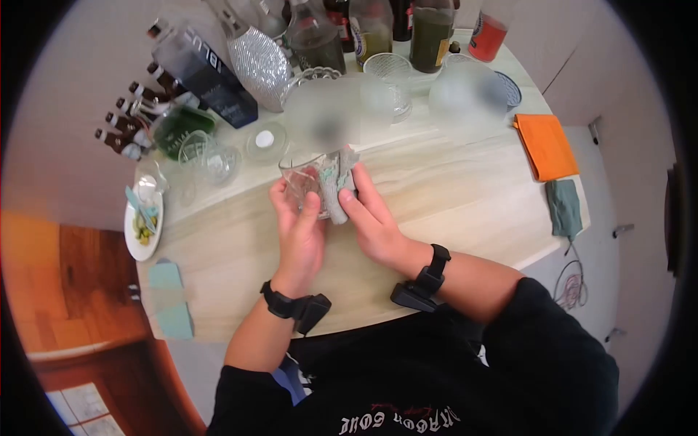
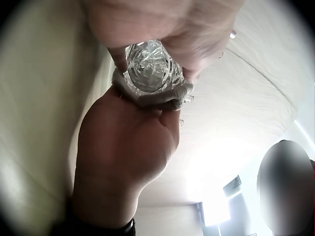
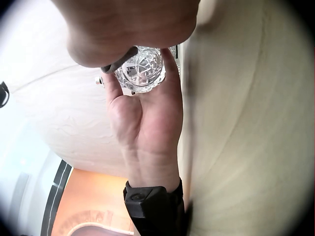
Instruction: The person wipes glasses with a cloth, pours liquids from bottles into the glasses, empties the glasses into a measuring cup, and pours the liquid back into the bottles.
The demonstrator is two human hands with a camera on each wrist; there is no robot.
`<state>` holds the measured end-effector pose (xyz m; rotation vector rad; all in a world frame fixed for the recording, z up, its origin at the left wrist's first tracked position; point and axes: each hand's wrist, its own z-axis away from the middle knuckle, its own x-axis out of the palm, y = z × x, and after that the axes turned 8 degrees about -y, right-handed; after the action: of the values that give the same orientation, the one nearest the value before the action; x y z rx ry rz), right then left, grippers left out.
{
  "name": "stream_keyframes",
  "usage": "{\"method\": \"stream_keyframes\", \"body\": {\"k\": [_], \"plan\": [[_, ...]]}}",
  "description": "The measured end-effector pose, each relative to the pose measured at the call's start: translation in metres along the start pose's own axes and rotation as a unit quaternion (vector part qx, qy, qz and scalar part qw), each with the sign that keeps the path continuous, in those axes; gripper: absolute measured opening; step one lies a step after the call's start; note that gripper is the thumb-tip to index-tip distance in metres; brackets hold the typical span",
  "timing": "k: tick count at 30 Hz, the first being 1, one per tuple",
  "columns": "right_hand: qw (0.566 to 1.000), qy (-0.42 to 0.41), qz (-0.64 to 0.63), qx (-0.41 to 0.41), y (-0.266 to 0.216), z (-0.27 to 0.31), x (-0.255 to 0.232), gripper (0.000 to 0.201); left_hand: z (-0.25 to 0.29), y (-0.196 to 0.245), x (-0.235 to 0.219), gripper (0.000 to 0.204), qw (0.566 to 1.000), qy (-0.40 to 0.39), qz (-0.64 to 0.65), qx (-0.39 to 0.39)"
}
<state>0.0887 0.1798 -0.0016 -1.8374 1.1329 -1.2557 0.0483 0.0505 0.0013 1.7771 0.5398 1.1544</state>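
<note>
In the head view my left hand (image 1: 302, 236) grips a clear cut-glass tumbler (image 1: 297, 179) from its left side, thumb across the near face. My right hand (image 1: 374, 224) holds a grey cloth (image 1: 332, 195) against the tumbler's right side, fingers and thumb closed around the fabric. The glass is held up over the table, and its patterned base (image 2: 148, 69) faces the camera in the left wrist view. From the right wrist, the base (image 3: 144, 71) shows between both hands, with a dark edge of cloth beside it.
Bottles (image 1: 207, 73) crowd the table's back edge, with glassware (image 1: 209, 156) in front of them. A white plate (image 1: 143, 236) with green pieces lies at the left, near a pale green cloth (image 1: 169, 298). An orange cloth (image 1: 545, 147) and a dark green cloth (image 1: 563, 207) lie at the right edge.
</note>
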Motion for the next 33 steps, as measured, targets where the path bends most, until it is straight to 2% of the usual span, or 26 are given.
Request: {"method": "stream_keyframes", "body": {"k": [2,5,13,16,18,22,24,27,30,31,32,33], "plan": [[0.999,0.013,0.035,0.012,0.01,0.001,0.001,0.063,0.003,0.004,0.0,0.049,0.999,0.024,0.044,-0.023],[0.999,0.024,-0.008,0.019,-0.002,-0.002,0.006,0.062,0.002,0.003,-0.002,0.049,0.999,0.016,0.036,-0.023],[0.999,0.043,-0.016,0.023,0.002,0.002,0.003,0.06,0.004,0.0,-0.004,0.052,0.999,0.022,0.026,-0.041],[0.996,0.052,-0.033,0.058,0.005,0.005,0.001,0.059,0.003,-0.005,-0.007,0.052,0.998,0.024,0.035,-0.043],[0.995,0.071,-0.038,0.056,0.002,0.003,0.002,0.06,0.0,-0.005,-0.007,0.047,0.999,0.005,0.032,-0.035],[0.984,0.114,-0.078,0.11,0.018,0.019,-0.005,0.06,-0.001,-0.001,-0.003,0.053,0.997,0.007,0.053,-0.047],[0.985,0.128,-0.055,0.104,0.018,0.019,-0.009,0.059,-0.003,-0.005,-0.007,0.055,0.999,0.013,0.02,-0.037],[0.981,0.144,-0.073,0.11,0.017,0.02,-0.013,0.058,-0.006,-0.008,-0.009,0.063,0.999,-0.014,0.009,-0.036],[0.974,0.167,-0.106,0.109,0.032,0.032,-0.03,0.052,-0.008,-0.011,-0.013,0.061,0.999,-0.028,-0.013,-0.022],[0.987,0.13,0.061,0.074,0.041,0.042,-0.043,0.048,-0.007,-0.012,-0.014,0.064,0.999,-0.026,-0.009,-0.036],[0.969,0.089,0.227,0.032,0.046,0.052,-0.053,0.045,-0.006,-0.011,-0.01,0.064,0.999,-0.021,-0.019,-0.032],[0.972,0.08,0.219,0.027,0.052,0.058,-0.059,0.045,-0.006,-0.011,-0.009,0.066,0.999,-0.018,-0.025,-0.032]]}}
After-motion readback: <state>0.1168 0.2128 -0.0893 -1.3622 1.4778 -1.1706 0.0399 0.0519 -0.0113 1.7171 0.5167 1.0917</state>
